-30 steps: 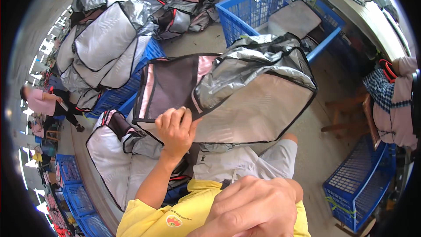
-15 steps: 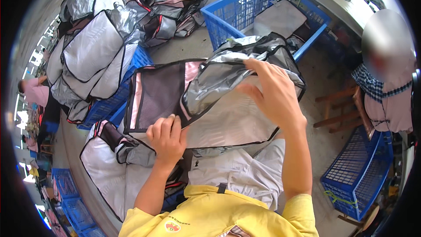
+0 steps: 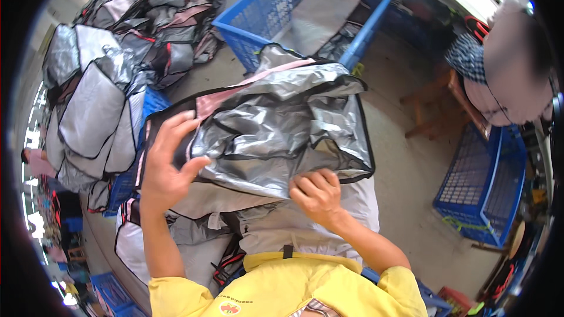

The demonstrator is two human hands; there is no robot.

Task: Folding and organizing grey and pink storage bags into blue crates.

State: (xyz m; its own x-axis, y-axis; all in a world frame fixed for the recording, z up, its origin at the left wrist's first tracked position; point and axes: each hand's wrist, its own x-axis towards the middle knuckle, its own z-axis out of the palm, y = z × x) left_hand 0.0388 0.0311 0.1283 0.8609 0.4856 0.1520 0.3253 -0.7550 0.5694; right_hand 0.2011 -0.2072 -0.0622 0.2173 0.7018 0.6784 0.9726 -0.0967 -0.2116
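A floppy silver-lined fabric bag [image 3: 264, 123] with black edging and a pink strip lies spread over my lap. My right hand [image 3: 317, 198] has its fingers curled over the near edge of the silver lining, pinching it. At the bag's left end, over the dark panel, my left hand [image 3: 167, 167] has thumb and fingers spread apart, holding nothing. Part of the dark panel is hidden behind that hand. Below the bag, another grey-white bag piece [image 3: 200, 252] with black edging hangs beside my left leg.
Beyond my lap stands a blue plastic crate [image 3: 249, 41] with flat grey pieces inside. To the left, silver-grey bags [image 3: 94, 111] are heaped on another crate. More bags cover the floor behind. A person [image 3: 505, 76] sits at right near a wooden stool and a blue crate [image 3: 476, 194].
The bag's silver lining now lies spread across its front. My right hand has come down to the near edge; my left hand has lifted off and opened. The view has shifted right.
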